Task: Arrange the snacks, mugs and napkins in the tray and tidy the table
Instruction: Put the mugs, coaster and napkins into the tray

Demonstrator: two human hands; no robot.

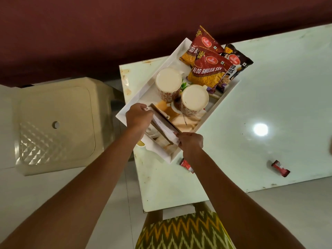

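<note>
A white tray (142,97) lies on the pale table (251,108) near its left corner. At the tray's far end lie two red snack packets (209,71) and a dark one (237,63). Two patterned mugs stand in the middle, one on the left (168,83) and one on the right (194,99). Over the tray's near end I hold a wooden napkin holder (165,123) with white napkins in it. My left hand (138,115) grips its left end, my right hand (191,143) its right end.
Two small red wrappers lie on the table, one by the tray's near corner (186,165), one further right (280,168). A cream plastic chair (55,123) stands to the left. A chair with a zigzag cushion (185,230) is below me.
</note>
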